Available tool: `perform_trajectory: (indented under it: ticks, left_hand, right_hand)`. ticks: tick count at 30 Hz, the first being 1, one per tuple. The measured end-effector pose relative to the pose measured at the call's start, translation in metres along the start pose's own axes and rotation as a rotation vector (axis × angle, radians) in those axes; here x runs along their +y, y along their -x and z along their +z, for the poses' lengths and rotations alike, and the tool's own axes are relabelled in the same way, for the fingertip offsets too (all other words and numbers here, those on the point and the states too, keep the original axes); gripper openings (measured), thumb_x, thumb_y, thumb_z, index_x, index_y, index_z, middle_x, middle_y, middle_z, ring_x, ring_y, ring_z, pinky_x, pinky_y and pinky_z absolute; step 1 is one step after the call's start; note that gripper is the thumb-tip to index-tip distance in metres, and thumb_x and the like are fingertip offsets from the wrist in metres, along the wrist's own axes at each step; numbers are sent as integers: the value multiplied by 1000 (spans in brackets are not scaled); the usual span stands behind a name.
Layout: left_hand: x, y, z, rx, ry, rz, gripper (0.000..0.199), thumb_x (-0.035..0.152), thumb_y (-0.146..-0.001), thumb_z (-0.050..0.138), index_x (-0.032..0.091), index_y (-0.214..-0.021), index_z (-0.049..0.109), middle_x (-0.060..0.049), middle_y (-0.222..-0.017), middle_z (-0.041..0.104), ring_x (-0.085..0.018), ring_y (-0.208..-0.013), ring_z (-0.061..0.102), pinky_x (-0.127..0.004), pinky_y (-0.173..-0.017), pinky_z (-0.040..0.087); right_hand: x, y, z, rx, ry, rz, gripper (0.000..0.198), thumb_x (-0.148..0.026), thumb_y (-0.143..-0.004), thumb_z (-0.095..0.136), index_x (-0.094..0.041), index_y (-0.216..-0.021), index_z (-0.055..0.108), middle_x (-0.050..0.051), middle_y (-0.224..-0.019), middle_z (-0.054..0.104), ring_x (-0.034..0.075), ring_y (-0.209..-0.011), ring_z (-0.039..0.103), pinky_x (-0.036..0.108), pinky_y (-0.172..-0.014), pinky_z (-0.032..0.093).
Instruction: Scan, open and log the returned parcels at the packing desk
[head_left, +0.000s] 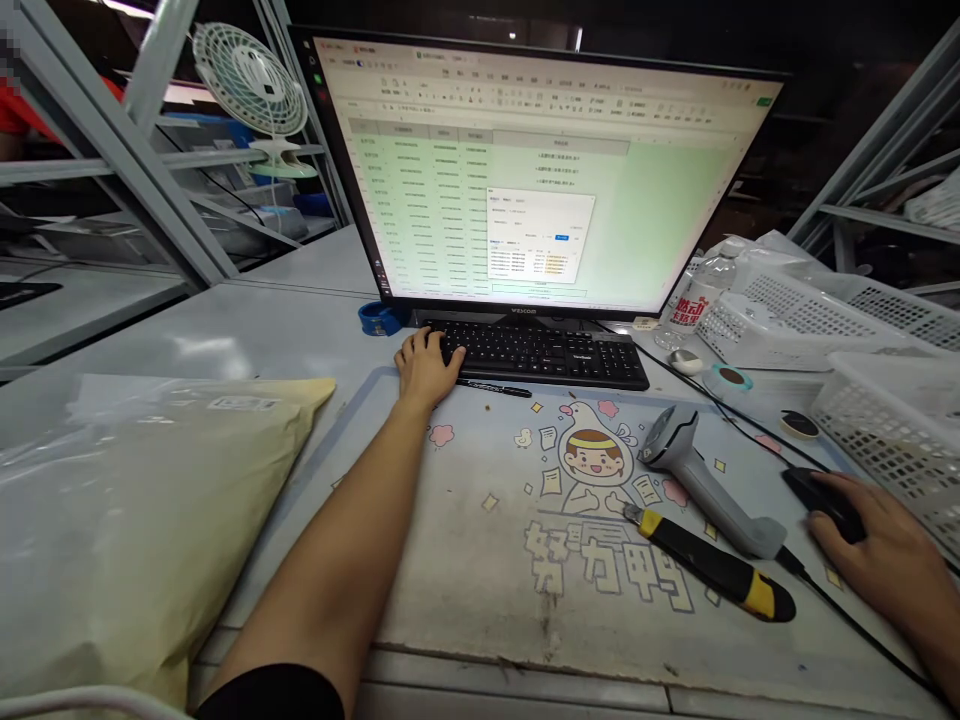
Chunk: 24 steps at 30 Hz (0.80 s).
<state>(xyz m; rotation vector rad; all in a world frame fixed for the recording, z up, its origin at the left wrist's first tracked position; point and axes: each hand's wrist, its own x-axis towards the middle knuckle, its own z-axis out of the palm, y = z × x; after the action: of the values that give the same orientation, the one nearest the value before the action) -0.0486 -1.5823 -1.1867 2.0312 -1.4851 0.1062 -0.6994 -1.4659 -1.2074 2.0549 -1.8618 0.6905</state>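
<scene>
My left hand (pixel 426 368) rests with fingers spread over the left end of a black keyboard (pixel 540 352). My right hand (pixel 892 560) is curved around a black computer mouse (pixel 825 503) at the right of the printed desk mat (pixel 457 570). Between the hands lie a grey barcode scanner (pixel 720 495) and a yellow-and-black utility knife (pixel 705 562). A black pen (pixel 495 388) lies just below the keyboard. Behind it stands a monitor (pixel 435 200), lit with a spreadsheet and a small white dialog box (pixel 540 235).
A plastic-wrapped yellowish package (pixel 165 520) fills the left front. White perforated baskets (pixel 885 400), a plastic bottle (pixel 701 290) and a roll of tape (pixel 727 379) stand at right. Blue tape (pixel 381 319) sits by the monitor. A fan (pixel 251 80) is clipped to the metal rack.
</scene>
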Motion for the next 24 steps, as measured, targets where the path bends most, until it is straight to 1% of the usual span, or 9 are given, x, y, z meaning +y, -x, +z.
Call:
perform_trajectory:
  ticks: [3, 6, 10, 15, 18, 21, 24]
  left_hand:
    - [0, 0, 0, -3, -8, 0, 60, 57, -101, 44, 19, -144, 58, -14, -164, 45, -40, -149, 37, -59, -125, 32]
    - [0, -1, 0, -6, -12, 0, 59, 57, -101, 44, 20, -144, 59, -14, -164, 44, -39, -149, 38, -58, -125, 32]
    - [0, -1, -1, 9, -13, 12, 61, 57, -100, 45, 18, -145, 59, -15, -164, 44, -39, -149, 38, -57, -125, 32]
    - [8, 5, -6, 0, -23, 42, 63, 56, -101, 41, 15, -147, 58, -18, -165, 43, -40, -150, 37, -57, -125, 31]
    - [16, 12, -9, -32, -29, 85, 66, 56, -101, 42, 15, -151, 55, -17, -166, 41, -40, -153, 34, -55, -128, 27]
    - [21, 20, -12, -78, -40, 118, 71, 59, -101, 41, 14, -156, 50, -16, -170, 36, -41, -157, 28, -56, -131, 20]
    - [20, 25, -15, -126, -50, 126, 76, 63, -102, 39, 13, -159, 47, -17, -173, 32, -43, -159, 24, -58, -132, 16]
  right_hand:
    - [10, 0, 6, -10, -11, -21, 48, -56, -91, 49, -36, -134, 57, 9, -141, 60, 45, -125, 63, 64, -109, 50]
    - [13, -1, 9, 3, -13, -51, 47, -55, -91, 49, -35, -133, 58, 9, -142, 60, 43, -124, 64, 61, -109, 51]
    - [6, -2, 11, 28, -3, -36, 49, -56, -91, 51, -30, -131, 62, 9, -140, 62, 39, -124, 65, 56, -111, 52]
    - [-3, -3, 9, 27, -5, -42, 52, -52, -93, 48, -23, -133, 63, 12, -139, 62, 37, -127, 62, 55, -109, 52]
    - [-10, -4, 4, 38, -11, -53, 50, -49, -93, 47, -22, -132, 64, 12, -135, 64, 36, -125, 63, 53, -107, 53]
    - [-19, -5, -2, 45, -14, -59, 49, -45, -92, 48, -24, -133, 65, 11, -129, 66, 35, -121, 65, 51, -105, 54]
    - [-21, -5, -3, 53, -19, -76, 48, -44, -92, 49, -25, -133, 65, 10, -133, 66, 34, -121, 65, 49, -103, 55]
